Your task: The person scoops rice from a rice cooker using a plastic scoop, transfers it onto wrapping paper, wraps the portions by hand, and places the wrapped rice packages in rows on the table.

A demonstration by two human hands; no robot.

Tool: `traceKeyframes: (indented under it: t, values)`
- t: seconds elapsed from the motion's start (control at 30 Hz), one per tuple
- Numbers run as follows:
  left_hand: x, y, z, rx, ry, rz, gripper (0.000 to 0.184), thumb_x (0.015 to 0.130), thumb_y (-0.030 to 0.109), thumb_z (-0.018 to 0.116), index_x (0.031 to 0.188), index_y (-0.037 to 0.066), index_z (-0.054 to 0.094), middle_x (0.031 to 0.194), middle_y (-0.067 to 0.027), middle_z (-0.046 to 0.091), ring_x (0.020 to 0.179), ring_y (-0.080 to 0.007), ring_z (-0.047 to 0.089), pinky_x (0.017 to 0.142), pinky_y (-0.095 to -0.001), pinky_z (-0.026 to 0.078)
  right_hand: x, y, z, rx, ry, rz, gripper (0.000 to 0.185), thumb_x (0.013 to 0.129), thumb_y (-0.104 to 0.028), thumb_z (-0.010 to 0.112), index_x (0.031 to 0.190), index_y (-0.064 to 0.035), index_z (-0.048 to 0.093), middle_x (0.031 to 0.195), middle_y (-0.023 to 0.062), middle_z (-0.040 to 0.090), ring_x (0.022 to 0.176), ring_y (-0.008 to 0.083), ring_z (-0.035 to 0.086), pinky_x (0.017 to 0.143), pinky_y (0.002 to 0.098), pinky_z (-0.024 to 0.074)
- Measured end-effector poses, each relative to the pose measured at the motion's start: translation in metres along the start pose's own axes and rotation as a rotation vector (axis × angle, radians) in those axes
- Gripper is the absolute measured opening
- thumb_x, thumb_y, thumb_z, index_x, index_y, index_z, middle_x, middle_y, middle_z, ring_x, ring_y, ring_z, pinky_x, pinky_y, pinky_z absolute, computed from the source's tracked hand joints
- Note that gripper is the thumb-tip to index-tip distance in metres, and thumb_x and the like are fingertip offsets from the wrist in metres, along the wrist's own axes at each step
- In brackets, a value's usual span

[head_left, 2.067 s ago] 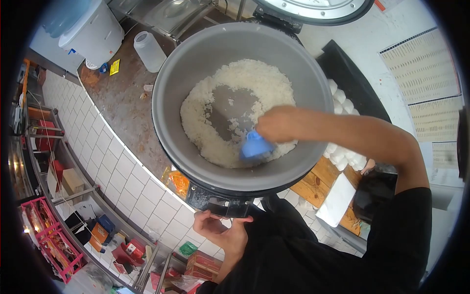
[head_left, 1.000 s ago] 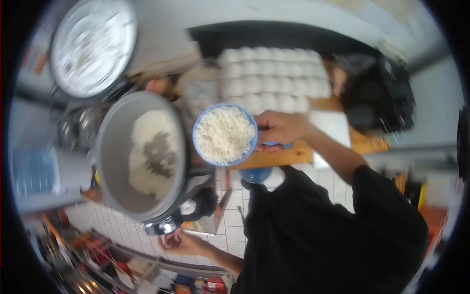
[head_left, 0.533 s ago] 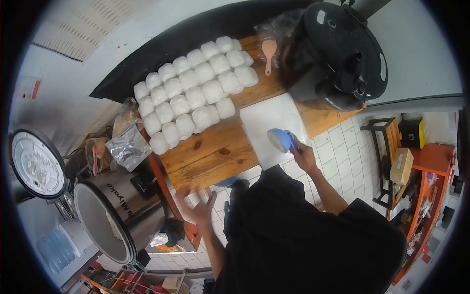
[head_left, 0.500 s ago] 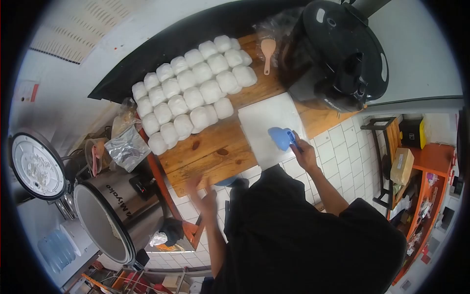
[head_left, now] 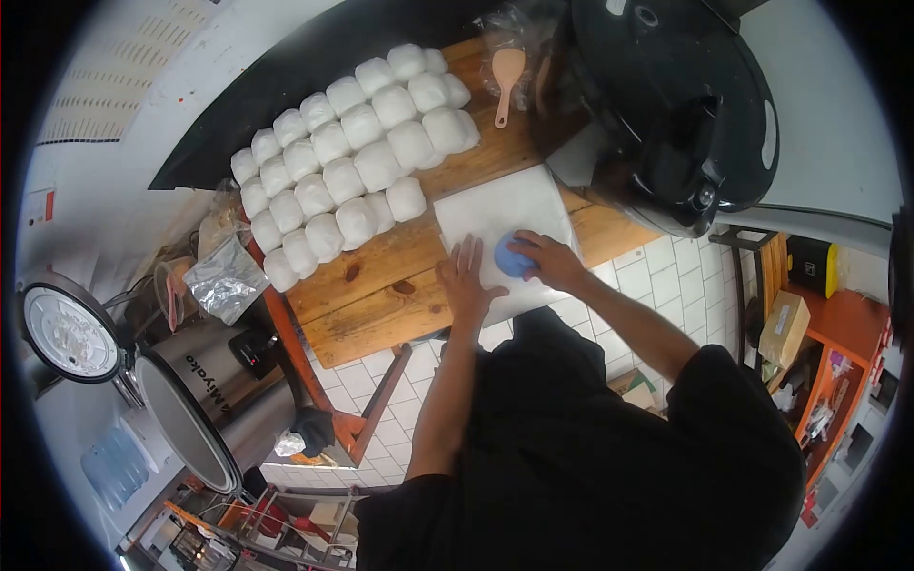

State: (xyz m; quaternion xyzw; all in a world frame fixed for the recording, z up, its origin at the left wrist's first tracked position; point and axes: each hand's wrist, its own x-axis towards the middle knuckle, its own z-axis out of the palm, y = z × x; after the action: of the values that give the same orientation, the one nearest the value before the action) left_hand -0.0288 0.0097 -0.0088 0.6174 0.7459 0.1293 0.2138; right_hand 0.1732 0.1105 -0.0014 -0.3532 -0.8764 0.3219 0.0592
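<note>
The blue cup is upside down on the white paper sheets, its base facing up. My right hand grips the cup from its right side. Just left of the cup, my left hand lies flat on the paper with its fingers spread, holding nothing. Whatever is under the cup is hidden. White wrapped bundles sit in rows on the wooden table, left of and beyond the paper.
A peach rice paddle lies near the far edge beside a large black cooker. At the left stand a foil bag and an open silver rice cooker. An orange shelf is at the right.
The cup, filled with rice and upright a second ago, was tipped over and is now down on the paper. My left hand left the cooker and came onto the sheets.
</note>
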Motion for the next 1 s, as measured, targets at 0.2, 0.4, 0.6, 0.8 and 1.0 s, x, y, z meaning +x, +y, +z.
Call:
traceKeyframes:
  t: [0.2, 0.4, 0.6, 0.8, 1.0]
  values:
    - [-0.004, 0.005, 0.006, 0.014, 0.008, -0.055, 0.121, 0.047, 0.046, 0.087, 0.153, 0.021, 0.033, 0.160, 0.0024, 0.029, 0.146, -0.0217, 0.028, 0.112, -0.0645, 0.018, 0.004, -0.024, 0.004, 0.026, -0.034, 0.238, 0.066, 0.076, -0.016, 0.077, 0.136, -0.0283, 0.051, 0.146, -0.0040, 0.043, 0.104, 0.0325, 0.060, 0.087, 0.0442, 0.0554]
    - [-0.003, 0.003, 0.010, -0.001, 0.017, -0.049, 0.126, 0.047, 0.042, 0.090, 0.154, 0.017, 0.029, 0.162, 0.0008, 0.027, 0.149, -0.0219, 0.024, 0.111, -0.0661, 0.018, 0.020, -0.058, 0.020, 0.099, 0.204, 0.529, 0.062, 0.075, -0.009, 0.077, 0.131, -0.0194, 0.054, 0.145, 0.0015, 0.044, 0.110, 0.0368, 0.059, 0.090, 0.0482, 0.0525]
    - [-0.023, 0.000, -0.011, -0.161, 0.123, -0.026, 0.104, 0.066, 0.033, 0.086, 0.152, 0.011, 0.032, 0.159, -0.0108, 0.031, 0.145, -0.0291, 0.030, 0.110, -0.0632, 0.023, 0.015, -0.027, -0.020, 0.390, 0.384, 0.195, 0.060, 0.066, -0.012, 0.087, 0.122, -0.0126, 0.064, 0.127, 0.0098, 0.056, 0.115, 0.0293, 0.056, 0.093, 0.0411, 0.0496]
    - [-0.097, -0.019, -0.019, -0.427, 0.261, -0.045, 0.038, 0.083, 0.011, 0.073, 0.118, 0.002, 0.063, 0.117, -0.0197, 0.064, 0.109, -0.0396, 0.060, 0.094, -0.0452, 0.048, 0.042, -0.079, -0.041, 0.423, 0.366, 0.058, 0.064, 0.072, -0.009, 0.083, 0.130, -0.0119, 0.057, 0.134, 0.0174, 0.047, 0.115, 0.0341, 0.055, 0.098, 0.0433, 0.0472]
    - [-0.137, -0.026, 0.002, -0.460, 0.090, 0.029, 0.020, 0.083, 0.008, 0.071, 0.102, 0.002, 0.067, 0.099, -0.0190, 0.068, 0.097, -0.0394, 0.063, 0.085, -0.0469, 0.051, 0.085, -0.146, 0.088, 0.535, -0.111, -0.174, 0.055, 0.079, -0.002, 0.074, 0.130, -0.0081, 0.056, 0.133, 0.0188, 0.046, 0.120, 0.0388, 0.055, 0.098, 0.0434, 0.0476]
